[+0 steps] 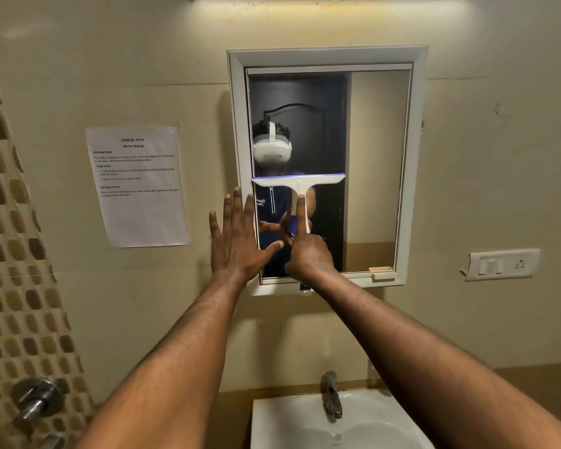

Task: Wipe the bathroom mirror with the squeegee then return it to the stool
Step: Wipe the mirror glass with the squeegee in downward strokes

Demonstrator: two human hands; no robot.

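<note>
A white squeegee (300,181) with a purple rubber edge lies flat against the bathroom mirror (373,157), its blade level at mid-height on the left half of the glass. My right hand (308,251) grips its handle, with the index finger stretched up along the neck. My left hand (237,238) is spread flat, fingers apart, pressing on the mirror's white frame (238,124) and the wall at the lower left. The stool is out of view.
A white sink (292,422) with a metal tap (331,396) sits below the mirror. A printed sheet (138,186) is taped to the wall on the left. A switch plate (502,264) is on the right. A chrome valve (36,398) projects from the tiled wall at lower left.
</note>
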